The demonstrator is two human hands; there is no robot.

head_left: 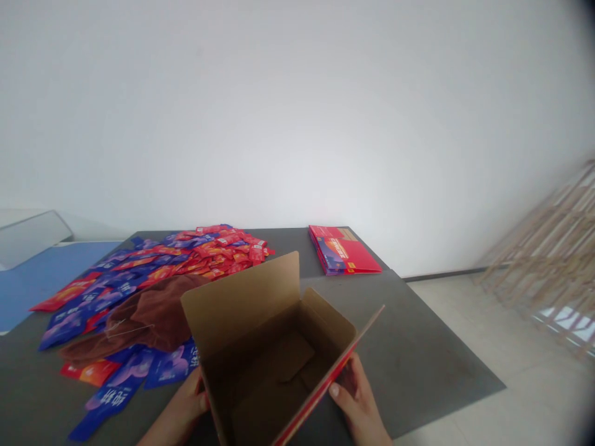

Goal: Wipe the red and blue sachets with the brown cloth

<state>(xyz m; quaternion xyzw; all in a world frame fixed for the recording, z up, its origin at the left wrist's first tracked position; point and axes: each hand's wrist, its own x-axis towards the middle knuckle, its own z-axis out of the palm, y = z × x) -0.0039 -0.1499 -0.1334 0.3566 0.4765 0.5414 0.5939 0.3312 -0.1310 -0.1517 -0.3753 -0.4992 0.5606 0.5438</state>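
Left grip (pixel 183 406) and right grip (pixel 356 396) close on the side walls of an open cardboard box (pixel 260 371), likely light and stiff, best held there.

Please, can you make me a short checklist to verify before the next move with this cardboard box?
1. Grip: left hand and right hand hold the cardboard box on opposite sides: ok.
2. Box top open: ok.
3. No sachets seen inside: ok.
4. Bottom seam closed: cannot tell.
5. Red and blue sachets all uncovered: not ok, a brown towel lies over some.
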